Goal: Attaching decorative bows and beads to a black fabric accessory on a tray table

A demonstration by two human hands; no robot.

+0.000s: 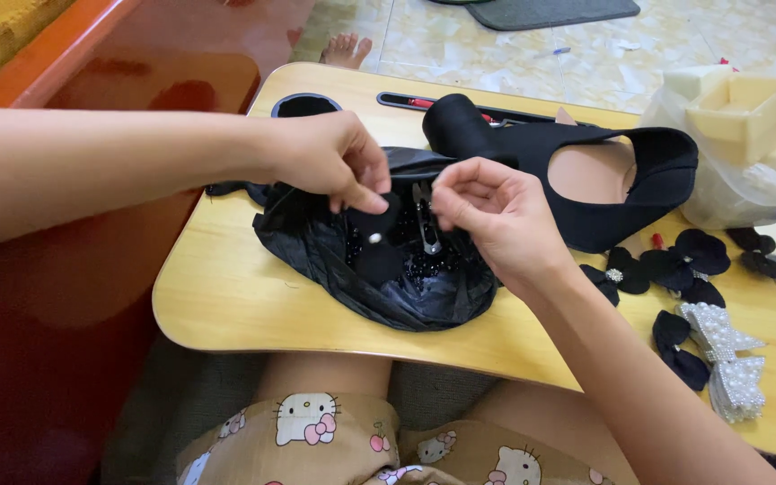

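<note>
My left hand [330,162] pinches a small black fabric flower [373,222] with a white pearl bead at its middle, holding it over an open black plastic bag [316,247] of black beads. My right hand [493,216] hovers just right of the flower with fingertips curled together, as if pinching something very thin; I cannot tell what. A small pair of scissors [424,220] lies in the bag between the hands. The bag rests on a light wooden lap table [226,296].
A black high-heeled shoe [586,166] lies behind the bag. Black fabric flowers [666,260] and white rhinestone bows [725,359] lie at the right. A clear bag with foam blocks [743,117] sits at the far right. A round cup hole [304,106] is at the table's back left.
</note>
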